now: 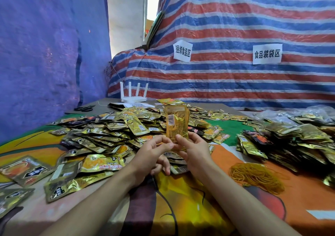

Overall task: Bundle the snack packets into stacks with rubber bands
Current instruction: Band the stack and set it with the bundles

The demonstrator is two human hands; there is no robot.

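So the whole thing is on a table with a loud cartoon-print cloth (pixel 183 210), orange, yellow and green. The room is basically tarps: a plain blue tarp (pixel 45 54) on the left and a red, white and blue striped tarp (pixel 235 23) across the back and right. There's a bright gap between them where a pale wall and a window (pixel 152 9) show. Two white paper signs (pixel 267 54) with printed characters are stuck on the striped one.

Both hands are up in the middle. The right hand (pixel 194 151) grips the bottom of a stack of packets (pixel 176 123) that stands upright above the heap. The left hand (pixel 154 151) has its fingers curled, with thumb and forefinger pinched together right at the stack's lower edge. I think it's pinching a thin yellow rubber band (pixel 183 136) stretched across to the right fingers, but it's too fine to be sure.

Behind and left of the hands is a big messy heap of loose packets (pixel 108 132), gold foil mostly, spilling towards the near left corner. Over on the right are bundled stacks (pixel 282 145) piled up. Just in front of those, a tangle of spare rubber bands (pixel 253 176) lies on the cloth. At the far edge of the table there's a white router (pixel 133 95) with four antennas, and black scissors (pixel 84 108) to its left.
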